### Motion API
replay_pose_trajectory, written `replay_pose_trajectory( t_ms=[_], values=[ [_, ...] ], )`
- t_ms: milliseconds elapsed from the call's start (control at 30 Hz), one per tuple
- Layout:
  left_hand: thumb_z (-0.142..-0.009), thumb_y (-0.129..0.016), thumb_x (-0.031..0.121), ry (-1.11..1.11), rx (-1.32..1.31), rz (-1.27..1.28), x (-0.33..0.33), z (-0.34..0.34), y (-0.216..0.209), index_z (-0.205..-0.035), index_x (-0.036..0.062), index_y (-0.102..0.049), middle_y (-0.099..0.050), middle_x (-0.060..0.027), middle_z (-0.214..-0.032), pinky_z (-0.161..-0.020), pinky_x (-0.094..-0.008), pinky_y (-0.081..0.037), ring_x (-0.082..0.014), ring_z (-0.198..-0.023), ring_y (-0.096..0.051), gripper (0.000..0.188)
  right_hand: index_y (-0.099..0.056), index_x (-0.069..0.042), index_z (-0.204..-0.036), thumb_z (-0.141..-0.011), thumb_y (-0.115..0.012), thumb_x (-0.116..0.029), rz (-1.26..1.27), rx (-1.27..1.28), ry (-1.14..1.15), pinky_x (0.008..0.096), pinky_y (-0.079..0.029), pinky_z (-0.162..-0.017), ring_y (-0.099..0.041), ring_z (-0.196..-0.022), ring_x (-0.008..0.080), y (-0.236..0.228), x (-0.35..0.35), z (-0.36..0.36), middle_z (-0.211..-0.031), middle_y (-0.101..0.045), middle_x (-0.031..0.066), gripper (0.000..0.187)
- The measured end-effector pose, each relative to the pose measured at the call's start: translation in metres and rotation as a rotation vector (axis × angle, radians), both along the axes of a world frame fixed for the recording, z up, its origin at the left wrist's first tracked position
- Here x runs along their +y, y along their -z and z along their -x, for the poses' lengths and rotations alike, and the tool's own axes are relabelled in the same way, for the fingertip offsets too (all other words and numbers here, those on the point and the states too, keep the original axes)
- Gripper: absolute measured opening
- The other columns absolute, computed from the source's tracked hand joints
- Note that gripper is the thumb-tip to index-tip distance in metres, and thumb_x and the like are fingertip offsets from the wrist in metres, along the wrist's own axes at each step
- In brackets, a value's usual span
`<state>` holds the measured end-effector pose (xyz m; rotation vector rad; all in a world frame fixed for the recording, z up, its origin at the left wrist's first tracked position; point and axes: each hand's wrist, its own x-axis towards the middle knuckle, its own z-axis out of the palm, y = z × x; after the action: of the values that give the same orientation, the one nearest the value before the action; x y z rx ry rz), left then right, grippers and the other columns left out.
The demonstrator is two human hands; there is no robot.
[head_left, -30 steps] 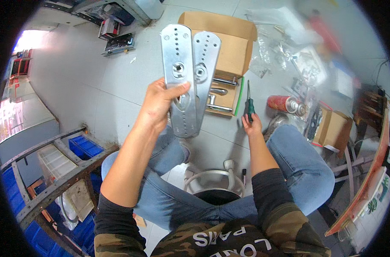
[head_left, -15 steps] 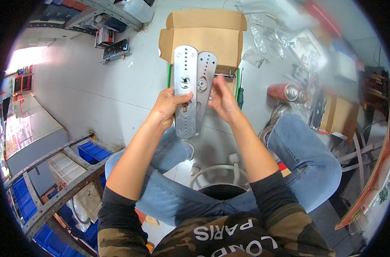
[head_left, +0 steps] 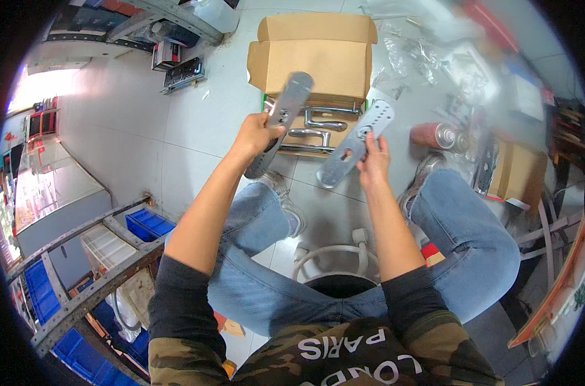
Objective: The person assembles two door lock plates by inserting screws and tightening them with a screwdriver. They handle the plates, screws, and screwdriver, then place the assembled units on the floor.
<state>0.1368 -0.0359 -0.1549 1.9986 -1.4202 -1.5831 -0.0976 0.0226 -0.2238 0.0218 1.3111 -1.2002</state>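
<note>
My left hand [head_left: 257,136] is closed around a long metal door handle plate [head_left: 292,96], tilted with its far end to the right. In my right hand [head_left: 375,164], fingers and thumb grip a second plate [head_left: 355,143], its holed face turned up. The two plates are apart, held above the floor. Beyond and between them lies an opened cardboard box [head_left: 315,64] with its lid folded back. Inside it rest shiny lever handles [head_left: 328,123], partly hidden by the plates.
Right of the box are red spray cans [head_left: 434,135], clear plastic bags [head_left: 402,61] and another open carton [head_left: 514,170]. A metal rack with blue bins [head_left: 148,224] stands at the left. A stool base [head_left: 334,252] is between my legs.
The two plates, earlier overlapping in front of me, have been drawn apart, one in each hand. The left plate has turned, and the lever handles in the box now show between them.
</note>
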Motion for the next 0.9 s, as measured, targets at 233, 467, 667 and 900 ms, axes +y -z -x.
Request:
replay_pose_trajectory(
  t_ms=[233,467,667,900],
  values=[
    [-0.069,-0.061,0.015,0.674,-0.449,0.169,-0.021,0.04,0.094,-0.088,0.0126,-0.064,-0.062,-0.0135,-0.085,-0.071,-0.0413,-0.047,-0.0311,-0.081,-0.059,0.02,-0.047,-0.009,-0.112,-0.084,-0.058,-0.026,-0.012,0.249,0.07,0.021,-0.028,-0.041,-0.045,-0.056,0.0064,-0.008,-0.017,0.042,-0.082,-0.054,-0.0017,0.035],
    [-0.07,-0.057,0.01,0.749,-0.51,0.311,-0.001,0.045,0.142,-0.083,0.0082,-0.062,-0.059,-0.0141,-0.087,-0.073,-0.0422,-0.046,-0.0318,-0.085,-0.057,0.014,-0.047,-0.014,-0.115,-0.081,-0.062,-0.03,-0.046,0.209,0.015,0.0242,-0.033,-0.052,-0.05,-0.075,0.009,-0.001,-0.015,0.039,-0.091,-0.055,-0.0041,0.04],
    [-0.068,-0.059,0.008,0.738,-0.591,0.139,-0.004,0.045,0.152,-0.087,0.0139,-0.065,-0.063,-0.0116,-0.088,-0.076,-0.0391,-0.048,-0.0286,-0.086,-0.06,0.021,-0.052,-0.014,-0.104,-0.081,-0.063,-0.03,-0.069,0.244,-0.029,0.0243,-0.034,-0.05,-0.051,-0.074,0.0086,-0.002,-0.011,0.028,-0.086,-0.056,-0.0049,0.03],
    [-0.073,-0.058,0.015,0.588,-0.444,0.353,-0.009,0.053,0.091,-0.095,0.0081,-0.062,-0.06,-0.0139,-0.096,-0.077,-0.0392,-0.045,-0.0319,-0.089,-0.056,0.024,-0.052,-0.011,-0.106,-0.083,-0.06,-0.026,0.005,0.14,-0.115,0.031,-0.047,-0.058,-0.052,-0.077,0.0113,-0.041,-0.019,0.019,-0.09,-0.056,-0.0017,0.029]
  ],
)
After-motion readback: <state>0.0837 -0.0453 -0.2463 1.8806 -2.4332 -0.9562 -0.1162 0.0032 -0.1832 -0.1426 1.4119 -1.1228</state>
